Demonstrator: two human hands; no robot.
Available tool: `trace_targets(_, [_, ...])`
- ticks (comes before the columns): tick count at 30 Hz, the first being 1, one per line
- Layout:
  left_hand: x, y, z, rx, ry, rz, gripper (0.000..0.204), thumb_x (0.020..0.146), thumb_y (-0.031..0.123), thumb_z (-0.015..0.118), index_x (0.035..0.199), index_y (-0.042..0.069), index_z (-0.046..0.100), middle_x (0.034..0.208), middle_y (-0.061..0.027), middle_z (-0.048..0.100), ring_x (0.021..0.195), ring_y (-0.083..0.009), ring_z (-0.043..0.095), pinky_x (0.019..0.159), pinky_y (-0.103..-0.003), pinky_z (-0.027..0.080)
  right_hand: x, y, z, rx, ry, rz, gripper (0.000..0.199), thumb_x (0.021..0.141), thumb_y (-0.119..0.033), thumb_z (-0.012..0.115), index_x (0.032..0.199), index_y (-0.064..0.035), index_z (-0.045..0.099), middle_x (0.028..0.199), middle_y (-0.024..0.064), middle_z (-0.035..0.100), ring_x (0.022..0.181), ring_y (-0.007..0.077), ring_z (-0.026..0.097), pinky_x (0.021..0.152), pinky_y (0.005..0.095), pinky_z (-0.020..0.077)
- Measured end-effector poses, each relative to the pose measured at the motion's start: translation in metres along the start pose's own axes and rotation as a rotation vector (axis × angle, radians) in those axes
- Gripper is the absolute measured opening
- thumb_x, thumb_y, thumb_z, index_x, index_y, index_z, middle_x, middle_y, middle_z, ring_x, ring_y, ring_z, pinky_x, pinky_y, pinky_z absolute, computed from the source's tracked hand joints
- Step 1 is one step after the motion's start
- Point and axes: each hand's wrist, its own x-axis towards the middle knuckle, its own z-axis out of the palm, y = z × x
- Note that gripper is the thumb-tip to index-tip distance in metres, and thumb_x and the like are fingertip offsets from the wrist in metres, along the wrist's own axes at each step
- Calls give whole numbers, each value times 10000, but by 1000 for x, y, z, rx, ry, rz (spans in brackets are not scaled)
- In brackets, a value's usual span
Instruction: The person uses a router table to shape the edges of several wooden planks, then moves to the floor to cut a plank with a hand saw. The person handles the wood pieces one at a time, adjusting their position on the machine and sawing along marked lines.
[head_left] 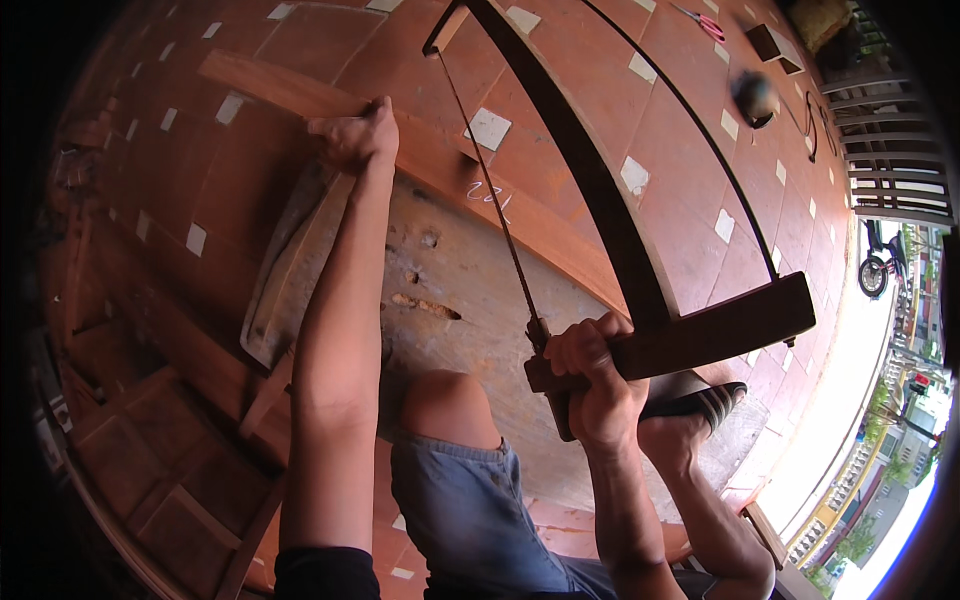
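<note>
My right hand point(595, 385) is closed round the lower end of a wooden frame saw point(600, 185), beside where its blade is fixed. The narrow saw blade point(490, 175) slants up and away from that hand and passes across a long reddish wooden plank point(540, 245); whether its teeth touch the wood I cannot tell. White handwritten marks show on the plank beside the blade. Farther left, my left hand point(358, 137) grips the plank, its fingertips partly hidden. Beneath the plank is a worn wooden bench point(450, 270) with holes in its top.
My bent knee point(450, 405) is by the bench, and a sandalled foot point(690, 425) rests beyond my right hand. Pink-handled scissors point(708, 24) and a round object point(757, 98) lie on the tiled floor point(700, 160). Wooden panels point(150, 450) stand at left; a motorbike point(875, 272) is outside.
</note>
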Motion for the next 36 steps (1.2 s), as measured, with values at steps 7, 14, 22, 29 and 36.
trace_targets(7, [-1,-1,0,-31,18,-10,1006,700,464,860,1332,-119,339,1272,-304,524,1223,-454,533,1076,-501,443,-8,4,-7,21,-9,8,287,983,-109,637,770,-84,446,659,41,458,635,177,470,720,390,463])
trace_targets(14, [-2,4,-3,-59,-38,-56,987,713,449,869,1316,-129,343,1274,-313,517,1225,-446,538,1065,-500,465,-31,-3,-7,-43,49,40,304,984,-99,635,759,-91,430,652,47,466,636,187,487,730,397,471])
trace_targets(22, [5,0,-1,-37,-19,-6,1029,705,451,877,1333,-139,315,1278,-309,507,1228,-440,532,1050,-503,485,-134,-19,-56,-82,-11,-53,352,1012,-215,657,762,-118,429,576,25,476,505,183,494,623,403,500])
trace_targets(29, [-9,7,-1,48,5,-9,997,739,459,885,1309,-111,298,1192,-335,635,1152,-432,646,1012,-450,553,27,40,2,-77,30,-86,274,999,-121,617,800,-58,439,689,75,476,644,198,499,725,407,482])
trace_targets(36, [-6,8,-10,-52,-61,-24,1026,729,443,888,1350,-113,289,1276,-348,552,1244,-440,564,1061,-489,497,-51,19,-26,-108,2,-71,291,999,-103,597,774,-82,413,655,84,487,611,193,510,700,410,497])
